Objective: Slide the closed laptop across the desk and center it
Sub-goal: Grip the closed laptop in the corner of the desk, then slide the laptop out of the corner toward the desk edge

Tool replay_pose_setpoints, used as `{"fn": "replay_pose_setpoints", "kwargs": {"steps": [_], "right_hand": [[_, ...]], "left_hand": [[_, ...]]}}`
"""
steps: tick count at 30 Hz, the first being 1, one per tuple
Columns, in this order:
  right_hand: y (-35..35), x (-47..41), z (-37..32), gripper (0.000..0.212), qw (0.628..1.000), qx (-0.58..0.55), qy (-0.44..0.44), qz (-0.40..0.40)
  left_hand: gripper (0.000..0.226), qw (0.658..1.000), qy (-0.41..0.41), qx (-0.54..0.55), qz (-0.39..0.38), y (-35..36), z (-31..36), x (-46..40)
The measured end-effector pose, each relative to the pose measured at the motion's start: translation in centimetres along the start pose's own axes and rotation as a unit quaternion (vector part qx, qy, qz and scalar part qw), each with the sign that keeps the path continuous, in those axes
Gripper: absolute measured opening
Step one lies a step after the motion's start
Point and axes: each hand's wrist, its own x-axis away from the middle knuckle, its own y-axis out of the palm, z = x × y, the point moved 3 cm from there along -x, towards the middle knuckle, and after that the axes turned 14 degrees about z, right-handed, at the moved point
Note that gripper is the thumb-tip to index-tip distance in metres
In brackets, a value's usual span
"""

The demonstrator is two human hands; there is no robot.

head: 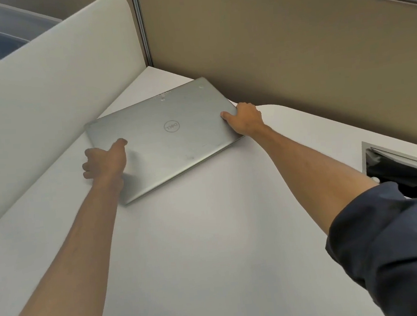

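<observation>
A closed silver laptop (167, 136) with a round logo lies flat on the white desk (209, 233), turned at an angle in the far left corner. My left hand (105, 160) grips its left edge, thumb on the lid and fingers curled under the side. My right hand (244, 119) holds the right edge near the far corner, thumb on top. Both arms are stretched far forward, with dark sleeves pushed up.
A white divider (44, 79) runs along the desk's left side, close to the laptop's corner. A tan partition wall (282, 58) closes the back. An open cable hatch (405, 173) with a dark opening is cut into the desk at the right.
</observation>
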Motion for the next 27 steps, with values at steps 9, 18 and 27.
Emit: {"fn": "replay_pose_setpoints", "kwargs": {"steps": [9,18,27], "right_hand": [[0.3,-0.5,1.0,0.069,0.994,-0.069,0.083,-0.029],[-0.8,1.5,2.7,0.079,0.983,-0.114,0.124,-0.075],[-2.2,5.1,5.4,0.071,0.977,-0.144,0.139,-0.071]], "left_hand": [[0.069,0.995,-0.052,0.081,-0.019,-0.7,-1.2,-0.4],[0.029,0.977,-0.063,0.201,-0.039,-2.1,-3.5,2.8],[0.040,0.976,-0.063,0.208,-0.027,-3.8,-6.3,6.4]]}}
